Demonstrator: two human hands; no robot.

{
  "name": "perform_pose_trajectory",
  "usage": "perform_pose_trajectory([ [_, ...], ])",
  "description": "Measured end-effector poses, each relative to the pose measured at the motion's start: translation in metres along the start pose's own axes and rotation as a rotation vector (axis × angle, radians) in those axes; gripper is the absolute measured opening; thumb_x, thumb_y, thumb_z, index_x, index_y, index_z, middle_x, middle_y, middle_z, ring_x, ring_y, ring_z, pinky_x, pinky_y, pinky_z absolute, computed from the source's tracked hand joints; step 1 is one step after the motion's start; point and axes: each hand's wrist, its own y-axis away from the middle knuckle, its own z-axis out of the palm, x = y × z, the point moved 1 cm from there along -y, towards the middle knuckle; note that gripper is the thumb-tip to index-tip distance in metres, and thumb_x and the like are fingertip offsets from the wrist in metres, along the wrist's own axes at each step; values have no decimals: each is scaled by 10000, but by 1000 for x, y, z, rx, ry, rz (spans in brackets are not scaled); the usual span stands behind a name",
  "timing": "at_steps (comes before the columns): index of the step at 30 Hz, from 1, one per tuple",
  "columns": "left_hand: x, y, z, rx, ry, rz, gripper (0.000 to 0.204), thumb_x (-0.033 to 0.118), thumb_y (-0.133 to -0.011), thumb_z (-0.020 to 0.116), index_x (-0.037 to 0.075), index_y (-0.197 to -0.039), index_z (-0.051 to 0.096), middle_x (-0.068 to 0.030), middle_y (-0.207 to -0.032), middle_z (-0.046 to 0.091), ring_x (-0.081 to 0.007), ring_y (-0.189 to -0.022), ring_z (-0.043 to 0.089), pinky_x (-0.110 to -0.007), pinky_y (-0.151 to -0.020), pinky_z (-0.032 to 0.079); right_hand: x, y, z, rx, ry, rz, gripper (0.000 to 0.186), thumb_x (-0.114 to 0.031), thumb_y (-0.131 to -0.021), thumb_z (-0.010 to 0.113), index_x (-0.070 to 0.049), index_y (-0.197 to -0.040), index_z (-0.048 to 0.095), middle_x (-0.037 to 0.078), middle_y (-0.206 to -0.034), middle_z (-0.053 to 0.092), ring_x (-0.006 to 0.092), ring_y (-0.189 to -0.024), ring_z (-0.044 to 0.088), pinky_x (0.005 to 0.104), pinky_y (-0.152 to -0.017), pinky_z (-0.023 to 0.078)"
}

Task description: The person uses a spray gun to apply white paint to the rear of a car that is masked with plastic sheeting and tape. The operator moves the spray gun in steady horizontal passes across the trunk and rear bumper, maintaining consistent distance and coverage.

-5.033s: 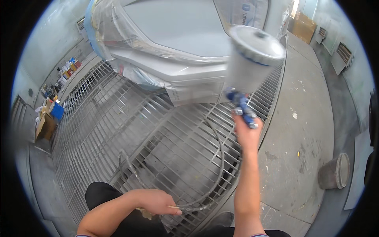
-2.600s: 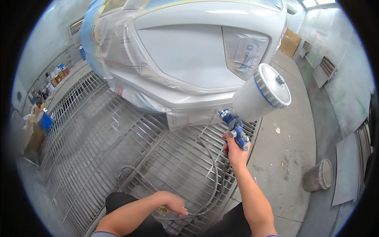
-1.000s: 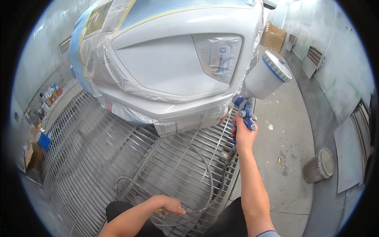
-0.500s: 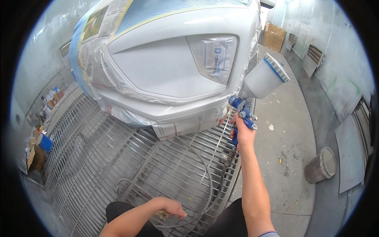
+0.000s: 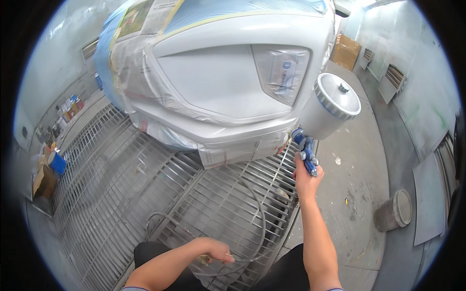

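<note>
My right hand (image 5: 307, 182) is closed around the handle of a blue spray gun (image 5: 308, 154), held at the lower right corner of a vehicle panel. On top of the gun sits a whitish paint cup (image 5: 323, 116) with a round lid. The panel (image 5: 208, 80) is pale grey-white, its surroundings masked with newspaper (image 5: 233, 153) and plastic film (image 5: 242, 12). Low in front of me, my left hand (image 5: 217, 250) grips a grey air hose (image 5: 263, 228), which loops over the floor grating. Something crumpled and yellowish (image 5: 205, 259) shows under that hand, too small to name.
Metal grating (image 5: 111, 194) covers the floor at left and centre. To the right are a lidded bucket (image 5: 393, 211) and a leaning sheet (image 5: 429, 201). A cardboard box (image 5: 345, 51) stands at the far right. Several cans (image 5: 68, 109) and a blue can (image 5: 57, 163) line the left wall.
The spray gun has turned, so its cup's lid now faces up toward me. My right hand is slightly lower. My left hand keeps its grip, and the whole view has shifted a little.
</note>
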Motion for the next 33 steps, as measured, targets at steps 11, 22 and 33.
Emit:
perform_pose_trajectory([
  [11,-6,6,18,-39,12,51,521,535,-1060,571,62,-1026,788,-73,-720,608,-215,-528,610,-407,-550,512,-45,57,50,-563,-151,164,172,-142,-924,797,5,-995,742,-9,-662,630,70,-538,567,262,-516,457],
  [22,0,17,9,5,-20,76,506,512,-1070,565,66,-1083,802,-72,-714,615,-209,-511,614,-400,-540,517,-25,11,25,-222,-118,57,191,-193,-997,732,-7,-955,733,62,-824,721,97,-518,580,263,-458,443],
  [33,-2,19,7,53,-81,81,516,528,-1052,569,69,-1001,800,-83,-746,640,-234,-524,638,-418,-542,532,-57,30,32,-162,-87,45,229,-173,-955,792,-15,-826,689,-5,-607,608,75,-528,567,270,-498,435],
])
